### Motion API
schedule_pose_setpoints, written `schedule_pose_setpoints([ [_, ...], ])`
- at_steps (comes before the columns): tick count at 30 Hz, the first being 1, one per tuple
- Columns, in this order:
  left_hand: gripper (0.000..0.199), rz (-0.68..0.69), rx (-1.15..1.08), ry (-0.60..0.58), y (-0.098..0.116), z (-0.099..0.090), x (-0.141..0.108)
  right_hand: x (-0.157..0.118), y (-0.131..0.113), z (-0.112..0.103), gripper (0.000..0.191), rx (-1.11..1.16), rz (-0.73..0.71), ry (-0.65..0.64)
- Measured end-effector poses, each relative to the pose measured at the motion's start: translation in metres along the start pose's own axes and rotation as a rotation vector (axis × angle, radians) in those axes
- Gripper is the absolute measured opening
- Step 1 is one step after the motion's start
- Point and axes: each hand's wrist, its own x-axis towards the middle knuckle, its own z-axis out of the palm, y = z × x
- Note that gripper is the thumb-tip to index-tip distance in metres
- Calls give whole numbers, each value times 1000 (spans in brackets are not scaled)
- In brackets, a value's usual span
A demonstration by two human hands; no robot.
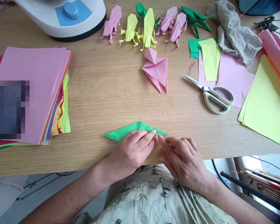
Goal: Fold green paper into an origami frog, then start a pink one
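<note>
A green folded origami paper [121,132], long and pointed at both ends, lies near the table's front edge. My left hand [134,149] presses down on its middle and right part, fingers together, thumb and forefinger at the lower edge. My right hand [184,158] is closed, with thumb and forefinger pinched at the paper's lower edge near its right tip; its other fingers are curled. Part of the paper is hidden under my left hand. Beyond it lies a pink folded paper figure [157,71].
Several pink, yellow and green origami figures [149,26] stand at the back. Scissors [210,91] and paper scraps [210,60] lie right, near a grey cloth [235,31] and yellow sheets [268,102]. Left are a paper stack [37,71] and a white appliance base [79,28].
</note>
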Motion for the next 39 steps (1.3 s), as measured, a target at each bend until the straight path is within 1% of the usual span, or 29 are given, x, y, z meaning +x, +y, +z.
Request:
schedule_pose_setpoints([
  [2,34,-4,3,-9,0,-1,0,2,-1,4,43,20,-26,7],
  [4,37,7,8,-4,-1,-3,-2,3,-1,6,43,7,-10,18],
  [7,33,0,-25,64,-3,-8,-11,1,-1,7,43,14,-6,21],
  [10,31,-109,-32,137,-4,-12,-22,0,0,7,46,24,-6,20],
  [12,31,-200,-37,162,-4,-12,-27,0,0,7,48,17,0,23],
  [13,28,-241,-52,162,-3,-13,-28,0,-1,6,50,9,3,22],
  [17,5,-397,-152,106,-2,-13,-20,1,-1,6,57,-21,11,5],
  [18,3,-435,-180,93,-2,-14,-18,1,-2,6,58,-22,11,3],
  [20,8,-498,-233,77,-2,-14,-13,1,-2,6,61,-20,10,2],
  [23,11,-557,-272,71,-2,-15,-9,1,-1,6,65,-20,5,4],
  [29,17,-646,-234,61,1,-11,-5,-1,-1,6,69,-23,8,1],
  [34,21,-655,-155,22,3,-9,-1,-1,-1,6,68,-28,8,-1],
  [39,21,-650,-100,-5,4,-6,-1,-3,0,6,64,-79,-12,-51],
])
